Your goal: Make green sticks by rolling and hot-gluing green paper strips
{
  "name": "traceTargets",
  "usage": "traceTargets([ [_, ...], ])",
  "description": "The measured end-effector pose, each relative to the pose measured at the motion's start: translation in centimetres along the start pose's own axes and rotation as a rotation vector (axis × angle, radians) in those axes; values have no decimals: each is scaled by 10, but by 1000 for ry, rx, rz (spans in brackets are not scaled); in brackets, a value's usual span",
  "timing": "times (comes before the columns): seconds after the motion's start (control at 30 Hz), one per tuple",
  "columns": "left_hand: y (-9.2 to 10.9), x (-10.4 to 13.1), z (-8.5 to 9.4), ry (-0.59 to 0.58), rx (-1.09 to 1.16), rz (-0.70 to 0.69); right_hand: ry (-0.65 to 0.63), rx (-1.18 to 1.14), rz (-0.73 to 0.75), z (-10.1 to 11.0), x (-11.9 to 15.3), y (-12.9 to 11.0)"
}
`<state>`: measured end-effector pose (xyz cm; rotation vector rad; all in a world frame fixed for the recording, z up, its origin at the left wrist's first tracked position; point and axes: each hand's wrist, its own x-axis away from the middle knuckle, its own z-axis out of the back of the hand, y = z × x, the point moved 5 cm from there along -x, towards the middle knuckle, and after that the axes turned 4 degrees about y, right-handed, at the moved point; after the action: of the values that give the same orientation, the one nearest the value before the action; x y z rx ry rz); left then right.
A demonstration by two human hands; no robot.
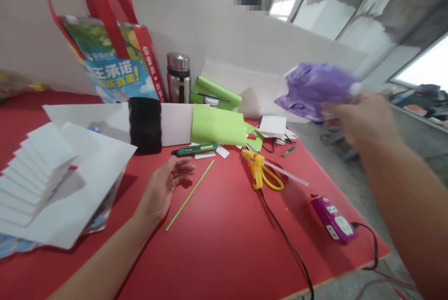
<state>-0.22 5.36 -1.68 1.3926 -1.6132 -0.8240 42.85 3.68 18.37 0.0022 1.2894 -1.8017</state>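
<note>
Right arm's grip [366, 118] clamps a crumpled, blurred purple bag [317, 87]. Left grip [165, 188] is apart, beside a thin green stick [190, 196].

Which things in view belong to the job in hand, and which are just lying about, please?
Likely in use: purple bundle, in the right hand; green strip and cutter, near the left hand; glue gun.
Seemingly lying about: flask; shopping bag.

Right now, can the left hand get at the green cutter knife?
Probably yes: the left hand looks empty, its fingers partly curled just in front of the green cutter knife, and nothing visible blocks the gap.
</note>
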Motion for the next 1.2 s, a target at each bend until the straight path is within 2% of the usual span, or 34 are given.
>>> traceTargets([
  [0.07,-3,-2,2,16,-49,13,-109,-61,-97,-38,-32,29],
  [0.2,-4,-4,0,-9,-133,10,-249,-32,-114,-123,-71,76],
  [0.3,-5,-7,1,-12,-159,28,-352,55,-80,-176,-87,92],
  [0.4,-5,-10,3,-12,-154,59,-412,184,0,-211,-97,95],
  [0.5,-5,-12,3,-5,-152,58,-404,331,130,-226,-97,94],
  [0.6,-6,-11,3,-19,-177,47,-426,439,295,-226,-81,89],
  [0.7,-8,-10,4,-31,-205,53,-560,492,479,-230,-54,84],
  [0.8,-9,-8,3,-43,-217,60,-712,547,614,-244,-35,82],
  [1.03,-10,-9,0,-66,-225,56,-801,595,704,-283,-28,76],
  [1.1,-12,-9,1,-65,-226,66,-835,608,717,-283,-25,73],
  [1.2,-14,-10,3,-65,-227,77,-843,638,703,-268,-26,65],
])
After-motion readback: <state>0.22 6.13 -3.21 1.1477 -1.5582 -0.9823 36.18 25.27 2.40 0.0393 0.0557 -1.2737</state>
